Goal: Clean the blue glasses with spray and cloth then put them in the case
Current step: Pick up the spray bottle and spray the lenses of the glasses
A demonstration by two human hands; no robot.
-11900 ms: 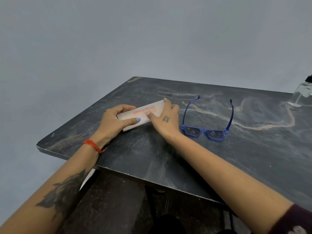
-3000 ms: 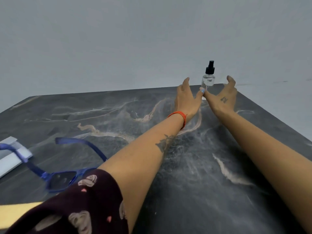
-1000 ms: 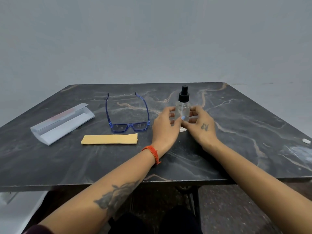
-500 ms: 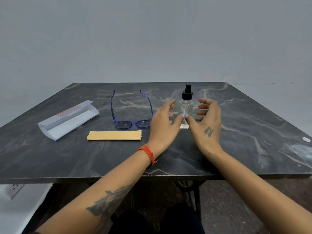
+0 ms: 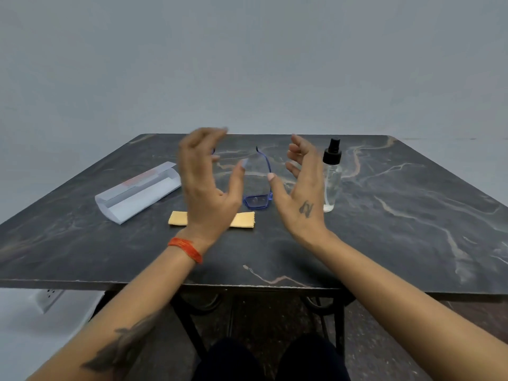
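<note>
Both hands are up above the table w/ nothing in them. Left hand (image 5: pixel 204 185) is raised, fingers spread and loosely bent, a bit blurred, w/ an orange wristband (image 5: pixel 186 248) at the wrist. Right hand (image 5: pixel 302 188) is raised beside it, fingers relaxed and apart, a small dark mark on its back. Neither touches anything; the two face each other w/ a gap between.

Blue glasses (image 5: pixel 258 200) lie on the table in that gap, arms unfolded and pointing to the far side, front toward the near edge; left half is hidden behind the left hand. Yellow cloth (image 5: pixel 243 219) lies flat just near of the glasses, its middle covered by the left hand. White case (image 5: pixel 137 192) sits open to the left, lying at an angle, w/ red print on its lid, too small to read. Clear spray bottle (image 5: pixel 332 178) w/ black pump top stands upright just right of the right hand, apart from it.

Table (image 5: pixel 398 215) is dark stone-look w/ pale veins, approx square, on a black metal frame (image 5: pixel 334 320) seen under the near edge. Wall (image 5: pixel 247 64) behind is plain grey. A white socket strip (image 5: pixel 50 298) shows low at left below the tabletop. Floor is dark under the table.
</note>
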